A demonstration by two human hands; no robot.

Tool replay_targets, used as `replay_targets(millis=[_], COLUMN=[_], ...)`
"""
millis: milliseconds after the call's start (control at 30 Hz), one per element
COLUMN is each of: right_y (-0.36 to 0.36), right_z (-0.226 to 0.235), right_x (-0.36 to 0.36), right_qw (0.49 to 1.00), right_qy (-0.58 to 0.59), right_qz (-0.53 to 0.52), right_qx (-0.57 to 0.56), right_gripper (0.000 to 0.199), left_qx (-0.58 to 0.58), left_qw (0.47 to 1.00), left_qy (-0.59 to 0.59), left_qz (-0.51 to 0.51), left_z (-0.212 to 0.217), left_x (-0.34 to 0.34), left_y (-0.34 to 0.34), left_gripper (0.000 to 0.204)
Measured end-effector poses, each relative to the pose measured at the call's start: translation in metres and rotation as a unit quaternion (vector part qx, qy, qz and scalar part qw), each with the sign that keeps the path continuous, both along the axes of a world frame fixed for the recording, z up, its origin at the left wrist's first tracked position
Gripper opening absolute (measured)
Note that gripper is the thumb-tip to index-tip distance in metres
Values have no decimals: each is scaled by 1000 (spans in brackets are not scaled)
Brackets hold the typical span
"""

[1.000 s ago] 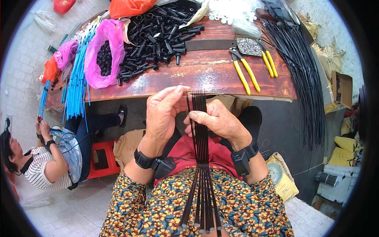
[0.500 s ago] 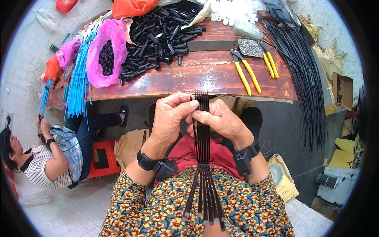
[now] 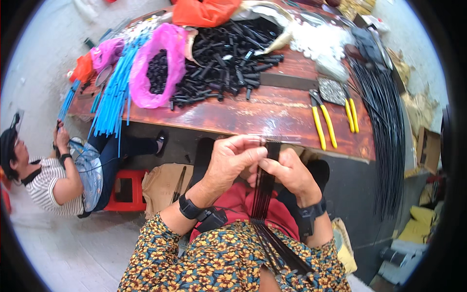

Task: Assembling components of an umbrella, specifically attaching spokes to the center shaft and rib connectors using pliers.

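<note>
A bundle of thin black rods [image 3: 262, 197] hangs between my hands, side by side like a flat comb. Its rods are drawn together near my waist and fan out below, over my flowered top. At the upper end my left hand [image 3: 226, 163] is closed, thumb and forefinger pinched at the bundle's left edge. My right hand [image 3: 294, 177] grips the bundle from the other side, thumb across the rods and fingers curled behind. A thin pale strand [image 3: 287, 139] crosses the top of the rods; whether either hand holds it, I cannot tell.
On the wooden table [image 3: 209, 121] lie black plastic parts [image 3: 233, 58], a pink bag [image 3: 141, 90], blue rods [image 3: 109, 107], yellow-handled pliers [image 3: 323, 121] and white pieces [image 3: 321, 41]. Long black rods [image 3: 384, 141] hang off its right end. A co-worker [image 3: 58, 180] sits at left near a red stool [image 3: 129, 194].
The whole view has shifted, so the table and my hands appear lower and farther right. The bundle's lower ends have swung right. A pale strand now shows across its top.
</note>
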State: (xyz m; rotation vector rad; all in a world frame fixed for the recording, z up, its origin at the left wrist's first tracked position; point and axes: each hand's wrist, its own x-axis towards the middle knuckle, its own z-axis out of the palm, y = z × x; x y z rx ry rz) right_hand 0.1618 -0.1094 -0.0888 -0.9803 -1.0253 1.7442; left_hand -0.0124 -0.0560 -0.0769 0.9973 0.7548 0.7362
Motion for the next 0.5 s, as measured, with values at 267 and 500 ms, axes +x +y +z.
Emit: replay_targets(millis=[267, 500], right_y=[-4, -2], right_z=[14, 14], right_x=[-1, 0], right_qw=[999, 999], right_qy=[-26, -29], right_qz=[6, 9], right_qx=[-31, -40], right_gripper=[30, 30], left_qx=[70, 281], left_qw=[985, 909], left_qy=[82, 237], left_qz=[133, 197], left_z=[-16, -12], left_x=[-58, -46], left_y=[65, 134], left_gripper=[28, 22])
